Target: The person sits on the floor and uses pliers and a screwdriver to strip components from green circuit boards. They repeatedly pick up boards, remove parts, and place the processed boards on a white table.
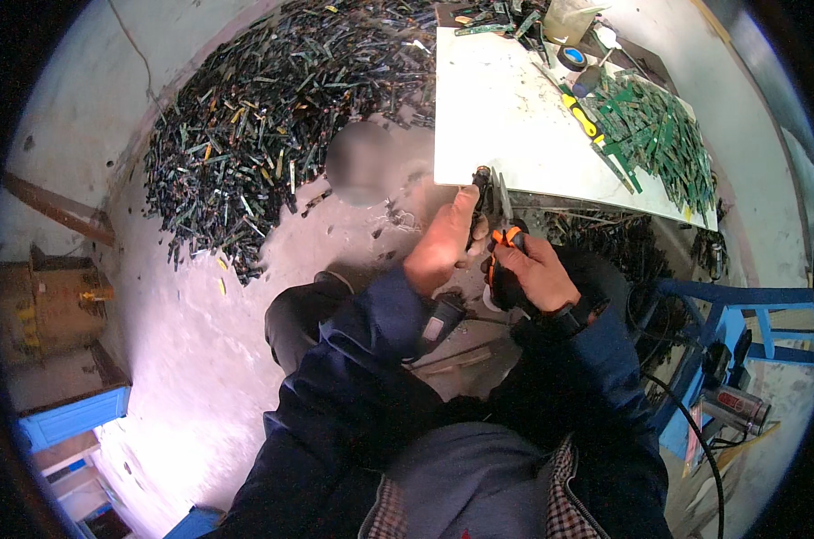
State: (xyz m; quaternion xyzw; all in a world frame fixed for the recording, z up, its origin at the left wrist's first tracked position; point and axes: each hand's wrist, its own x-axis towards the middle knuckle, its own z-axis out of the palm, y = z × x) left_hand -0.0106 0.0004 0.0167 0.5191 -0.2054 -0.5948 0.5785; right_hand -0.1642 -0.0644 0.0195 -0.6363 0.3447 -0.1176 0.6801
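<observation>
In front of my knees, beside the near edge of the white board (pixel 492 117), my left hand (pixel 445 241) pinches a small dark strip (pixel 482 177) between thumb and fingers. Its far end sticks up past my thumb. To the right, my right hand (pixel 540 274) is wrapped round the orange-and-black handles of a pair of scissors (pixel 504 193). Their grey blade points away from me, close beside the dark strip. Whether blade and strip touch, I cannot tell.
A heap of dark strips (pixel 272 117) covers the floor at far left. On the board lie green strips (pixel 650 135), a yellow-handled tool (pixel 582 119), a tape roll (pixel 571 58) and a plastic cup (pixel 569 20). A blue frame (pixel 739 295) with a cable stands at right.
</observation>
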